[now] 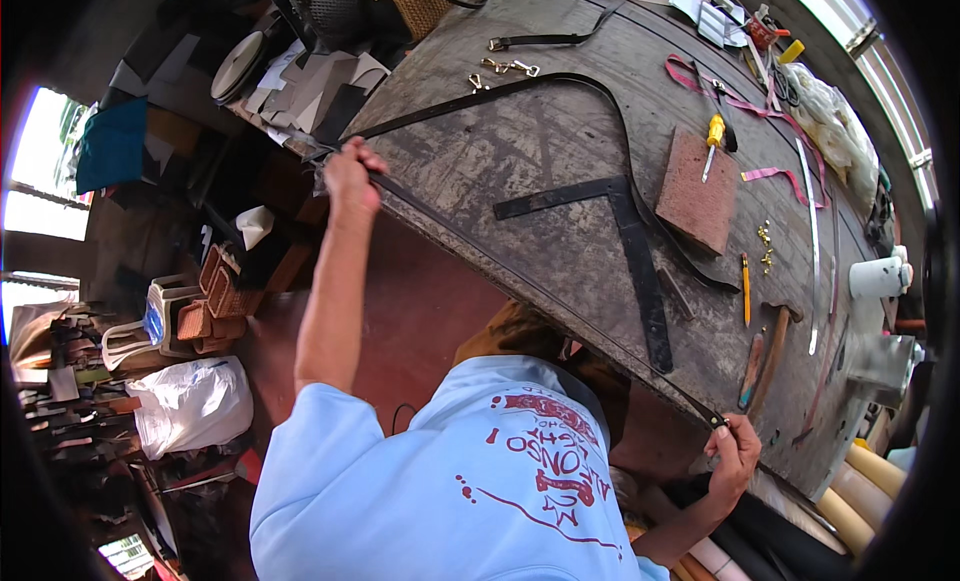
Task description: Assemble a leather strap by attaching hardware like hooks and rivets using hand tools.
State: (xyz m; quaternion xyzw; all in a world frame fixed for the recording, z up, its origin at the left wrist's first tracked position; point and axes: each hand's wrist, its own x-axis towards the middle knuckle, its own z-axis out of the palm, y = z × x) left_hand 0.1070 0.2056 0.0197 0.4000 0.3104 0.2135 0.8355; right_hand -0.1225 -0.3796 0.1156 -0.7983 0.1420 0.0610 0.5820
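A thin black leather strap runs taut along the table's near edge between my two hands. My left hand is closed round it at the table's left corner. My right hand pinches its other end, beside the near edge at the right. A longer black strap leads from near my left hand, arcs over the table and ends near a pencil; I cannot tell whether the two join. Between them lies a black L-shaped square, with a small dark bar beside it.
A yellow-handled screwdriver rests on a reddish-brown block. Around it are a hammer, brass clasps, small gold pieces, a pink strap, a metal ruler and a white thread spool. Leather scraps sit left.
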